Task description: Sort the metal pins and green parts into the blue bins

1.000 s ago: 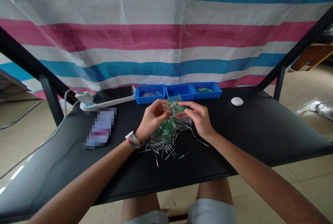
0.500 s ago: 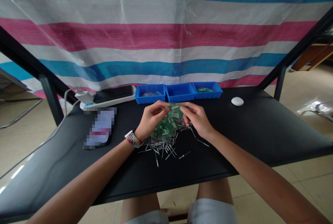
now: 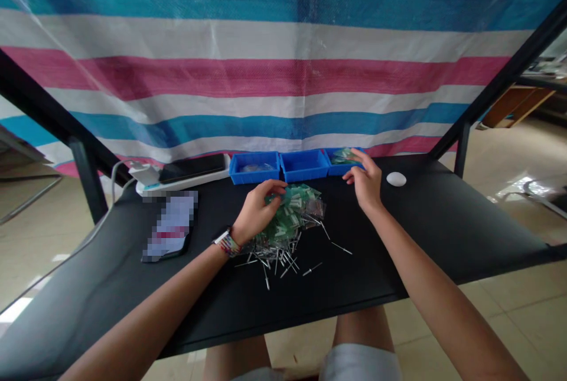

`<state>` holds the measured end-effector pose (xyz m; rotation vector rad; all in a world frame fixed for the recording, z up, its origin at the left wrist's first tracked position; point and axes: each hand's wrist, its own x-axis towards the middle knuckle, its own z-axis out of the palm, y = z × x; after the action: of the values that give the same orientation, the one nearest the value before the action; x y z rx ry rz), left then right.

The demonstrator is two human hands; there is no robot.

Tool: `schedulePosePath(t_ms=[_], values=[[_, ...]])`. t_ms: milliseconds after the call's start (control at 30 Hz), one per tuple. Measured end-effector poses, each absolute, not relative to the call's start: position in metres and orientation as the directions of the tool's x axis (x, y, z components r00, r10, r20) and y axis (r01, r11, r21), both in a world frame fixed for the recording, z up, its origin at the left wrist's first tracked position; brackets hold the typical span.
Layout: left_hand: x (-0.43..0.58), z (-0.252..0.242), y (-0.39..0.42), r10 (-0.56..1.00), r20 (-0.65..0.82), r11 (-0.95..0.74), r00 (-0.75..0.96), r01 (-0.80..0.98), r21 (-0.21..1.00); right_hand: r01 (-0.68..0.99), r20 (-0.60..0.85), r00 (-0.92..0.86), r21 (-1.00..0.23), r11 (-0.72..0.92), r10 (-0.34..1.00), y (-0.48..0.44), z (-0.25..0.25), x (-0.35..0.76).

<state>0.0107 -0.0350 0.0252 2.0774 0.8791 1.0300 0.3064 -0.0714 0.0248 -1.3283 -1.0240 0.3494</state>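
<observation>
Extending over the right-hand blue rectangular plastic bin (image 3: 332, 170) in the head view, the right hand (image 3: 367, 185) has its thumb and fingers spread apart. Green clear-plastic packets (image 3: 342, 156) lie in that bin, just beside the fingertips. Left hand (image 3: 257, 208): loosely curled at the left edge of a heap of green translucent packets (image 3: 290, 211) mid-table (whether it pinches one, cannot tell). Hands well apart. Thin silvery metal rivets (image 3: 278, 256) lie along the heap's near side, a few loose on the black table (image 3: 443, 221). White rounded object (image 3: 396, 179) right of the right hand; phone with a pixelated screen (image 3: 170, 224) left of the left hand.
</observation>
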Motion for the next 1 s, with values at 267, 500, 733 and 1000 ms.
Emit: schedulePosePath(t_ms=[267,500,733,1000], values=[[0.012,0.025,-0.037,0.750,0.397,-0.624,0.529,0.366,0.690,0.635,0.503,0.470,-0.763,0.118,0.725,-0.075,0.025,0.313],[0.013,0.020,-0.034,0.740,0.429,-0.632,0.518,0.320,0.706,0.665,0.482,-0.108,-0.615,0.424,0.869,-0.087,0.017,0.262],[0.013,0.020,-0.036,0.729,0.420,-0.643,0.541,0.330,0.691,0.713,0.478,-0.319,-0.447,0.539,0.818,-0.092,0.012,0.240],[0.012,0.024,-0.038,0.726,0.434,-0.651,0.533,0.331,0.683,0.656,0.577,-0.160,-0.544,0.523,0.801,-0.093,0.017,0.239]])
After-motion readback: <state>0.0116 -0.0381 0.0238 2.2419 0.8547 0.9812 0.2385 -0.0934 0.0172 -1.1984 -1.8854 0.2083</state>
